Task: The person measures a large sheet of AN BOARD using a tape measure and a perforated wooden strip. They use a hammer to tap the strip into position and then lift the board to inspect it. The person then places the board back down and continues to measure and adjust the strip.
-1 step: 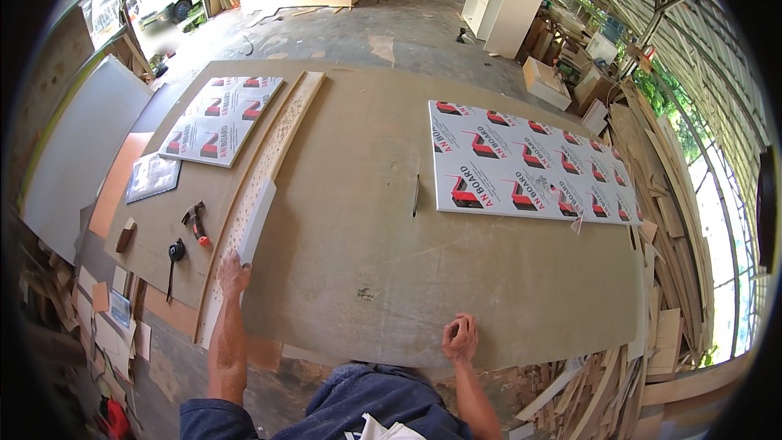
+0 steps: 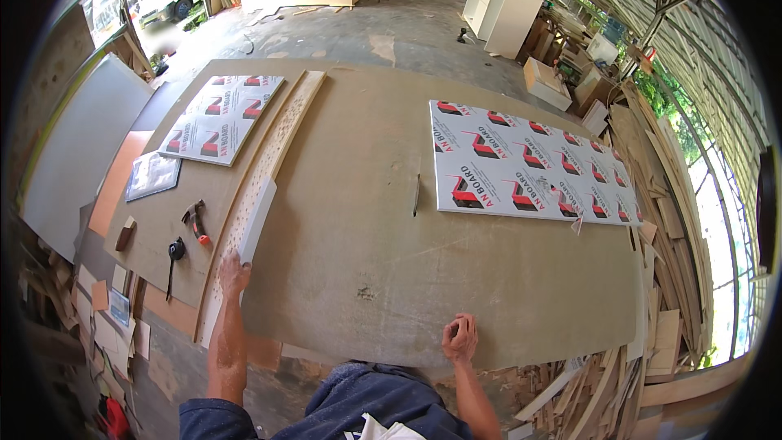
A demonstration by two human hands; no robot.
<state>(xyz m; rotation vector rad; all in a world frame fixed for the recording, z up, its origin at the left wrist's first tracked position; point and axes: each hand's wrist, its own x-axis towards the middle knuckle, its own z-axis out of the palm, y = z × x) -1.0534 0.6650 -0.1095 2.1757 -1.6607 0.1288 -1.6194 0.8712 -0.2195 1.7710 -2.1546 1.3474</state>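
Head view: a big brown board (image 2: 423, 228) fills the bench, and the person stands at its near edge, at 6 o'clock. The left hand (image 2: 234, 271), at about 8 o'clock, lies at the near end of a short white strip (image 2: 257, 219) that rests along the board's left edge, fingers curled over the end of it; whether it grips the strip or only presses it I cannot tell. The right hand (image 2: 461, 336), near 6 o'clock, is closed into a loose fist with the knuckles on the board just inside the near edge, and it seems to hold nothing. Beside the strip a long pale slat (image 2: 277, 143) runs off toward 11 o'clock. Left of that, at 9 o'clock, lie a hammer (image 2: 195, 221), a tape measure (image 2: 176, 250) and a small wood block (image 2: 125, 233). A printed panel (image 2: 529, 167) lies on the board at 2 o'clock, a smaller one (image 2: 221, 117) at 10 o'clock, and a pencil (image 2: 416, 194) rests near the middle. Judging from this, the step is lining up the strip with the board's edge: it would go best with the right fist kept pressing down to steady the board, the strip slid flush along the edge rather than lifted, and its far end checked against the slat before letting go
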